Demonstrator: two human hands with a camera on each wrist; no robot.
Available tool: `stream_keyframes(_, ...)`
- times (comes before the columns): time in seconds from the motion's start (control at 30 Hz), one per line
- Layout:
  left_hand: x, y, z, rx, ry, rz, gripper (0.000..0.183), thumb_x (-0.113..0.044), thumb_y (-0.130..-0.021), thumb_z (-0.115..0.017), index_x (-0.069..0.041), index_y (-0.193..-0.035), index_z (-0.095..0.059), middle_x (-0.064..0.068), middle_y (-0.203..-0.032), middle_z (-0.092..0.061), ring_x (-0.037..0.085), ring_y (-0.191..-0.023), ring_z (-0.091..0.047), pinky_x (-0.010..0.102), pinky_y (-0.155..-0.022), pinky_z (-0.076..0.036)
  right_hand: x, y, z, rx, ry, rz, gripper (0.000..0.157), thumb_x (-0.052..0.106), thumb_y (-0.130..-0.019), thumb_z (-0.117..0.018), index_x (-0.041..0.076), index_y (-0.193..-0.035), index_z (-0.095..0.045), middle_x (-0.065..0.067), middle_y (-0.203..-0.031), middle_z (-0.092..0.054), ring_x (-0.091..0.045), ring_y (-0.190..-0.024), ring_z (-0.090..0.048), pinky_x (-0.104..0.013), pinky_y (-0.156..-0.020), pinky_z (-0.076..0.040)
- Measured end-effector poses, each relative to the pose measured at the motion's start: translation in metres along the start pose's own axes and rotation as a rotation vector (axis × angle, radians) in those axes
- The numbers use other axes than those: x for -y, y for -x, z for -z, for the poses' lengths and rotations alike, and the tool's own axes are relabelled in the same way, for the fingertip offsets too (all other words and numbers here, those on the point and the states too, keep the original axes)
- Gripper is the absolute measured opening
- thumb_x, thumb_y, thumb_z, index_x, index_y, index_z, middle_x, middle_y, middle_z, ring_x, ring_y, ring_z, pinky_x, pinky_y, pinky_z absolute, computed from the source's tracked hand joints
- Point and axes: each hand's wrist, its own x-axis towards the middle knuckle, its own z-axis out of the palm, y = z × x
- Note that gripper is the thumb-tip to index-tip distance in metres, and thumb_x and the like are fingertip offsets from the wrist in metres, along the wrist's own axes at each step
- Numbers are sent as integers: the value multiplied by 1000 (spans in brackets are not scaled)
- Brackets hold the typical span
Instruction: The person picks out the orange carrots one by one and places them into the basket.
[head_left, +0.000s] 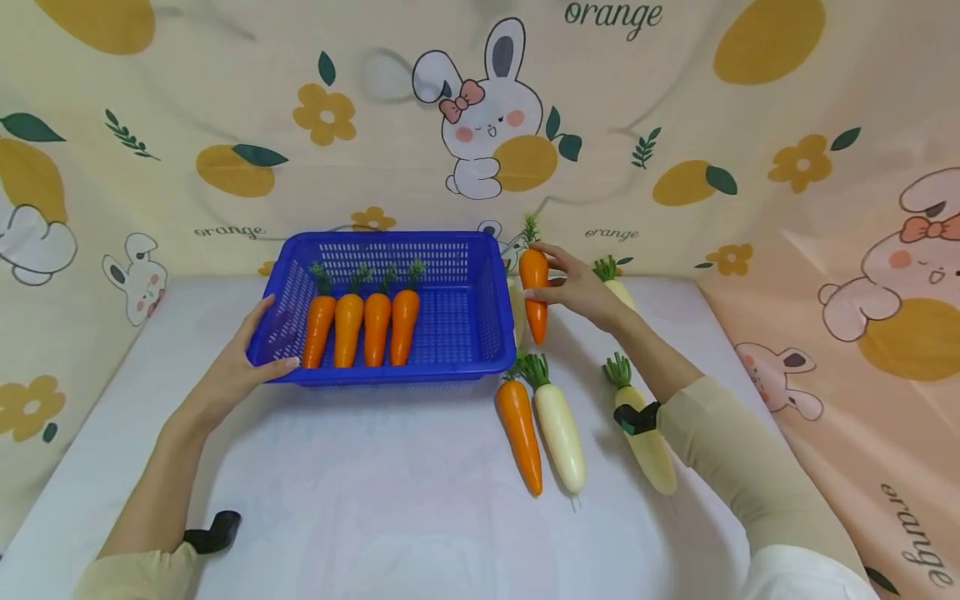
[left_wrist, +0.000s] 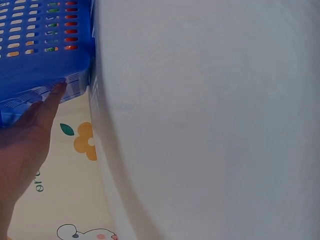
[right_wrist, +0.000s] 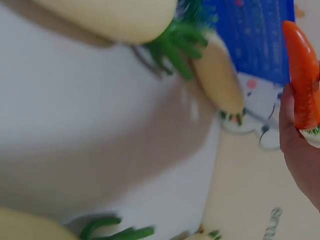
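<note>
My left hand (head_left: 234, 367) holds the blue plastic basket (head_left: 397, 372) at its left front corner, the thumb on the front rim. In the left wrist view, fingers of this hand lie along the basket's side (left_wrist: 45, 70). Several orange carrots with green tops, one of them a carrot (head_left: 377, 329), lie side by side in the basket's left half. Right of the basket, my right hand (head_left: 581, 287) pinches another carrot (head_left: 534, 279), tip down and raised above the table. That carrot (right_wrist: 302, 75) also shows at the right edge of the right wrist view.
On the white table (head_left: 390, 500), a loose carrot (head_left: 519, 437) lies beside a white radish (head_left: 561, 437). Another radish (head_left: 652, 458) lies under my right forearm, and a further radish (head_left: 618, 292) lies behind it. A patterned cloth (head_left: 315, 192) hangs behind the basket.
</note>
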Motion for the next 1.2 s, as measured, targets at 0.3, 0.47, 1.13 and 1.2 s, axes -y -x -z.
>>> stream_keyframes(0.3,-2,1,-1,-11,4,22,99,-32,-94,-68,-44,-157,7,16,-165,12,50,-147,3,75,-110,-9,39,-13,-28,100,-9,64,81,28,-87,-77,26,-155,-34,-10,-147,-43,-34,-122,-56,-50,-101,-49)
stream_keyframes(0.47,-2,2,-2,-16,4,28,99,-33,-94,-68,-44,-157,8,16,-165,12,50,-147,3,75,-110,-9,52,-30,-51,134,62,74,82,26,-87,-78,22,-155,-33,-14,-149,-40,-32,-120,-57,-46,-100,-50)
stream_keyframes(1.13,0,1,-3,11,55,-3,97,-27,-95,-67,-44,-157,6,15,-165,13,50,-147,2,73,-112,-8,47,-66,-142,138,190,-211,83,15,-82,-83,20,-153,-40,-19,-142,-49,-32,-110,-63,-41,-74,-61)
stream_keyframes(1.2,1,1,-3,12,66,-4,97,-26,-96,-67,-43,-158,5,15,-165,13,49,-148,3,72,-112,-7,46,-68,-144,151,209,-211,84,16,-82,-83,20,-154,-38,-19,-146,-46,-32,-110,-64,-39,-74,-61)
